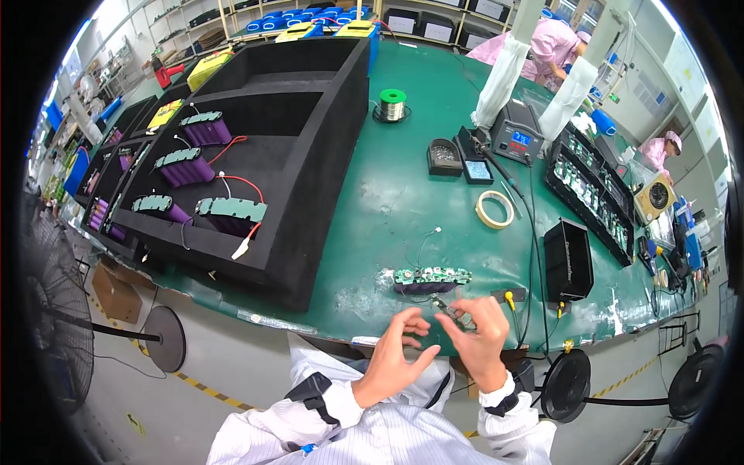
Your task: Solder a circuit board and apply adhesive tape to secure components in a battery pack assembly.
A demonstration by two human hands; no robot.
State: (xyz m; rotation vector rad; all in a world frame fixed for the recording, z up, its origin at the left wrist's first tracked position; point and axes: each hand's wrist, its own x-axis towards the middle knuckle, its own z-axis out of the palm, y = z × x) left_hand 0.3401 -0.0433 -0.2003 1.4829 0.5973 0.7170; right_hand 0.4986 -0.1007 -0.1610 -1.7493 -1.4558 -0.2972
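Green-topped bench [380, 201] fills most of the view, a bit scuffed and shiny near the front edge; behind it is a busy workshop, with shelves [434, 29] on the far side and people in pink [542, 50] at far right; big black divided tray [329, 170] on the left, with purple packs [182, 167] in it; over on the right there's a soldering station [513, 138], a roll of tape [494, 209] and a black bin [568, 260].

So, the battery pack [432, 277] sits near the front edge of the bench, just beyond the hands; its long axis runs left to right, pretty much along that edge; one thin lead goes off toward the far side, ending in a small white plug [438, 229]. Looks-wise it's a slim strip, green circuit board with pale bits on top, dark purple body showing on the near side.

Left hand [397, 358] has its thumb and fingers spread apart, nothing between them that I can see; right hand [482, 335] seems to be pinching a small greyish piece [443, 307] close to the pack, too blurry to say what it is.
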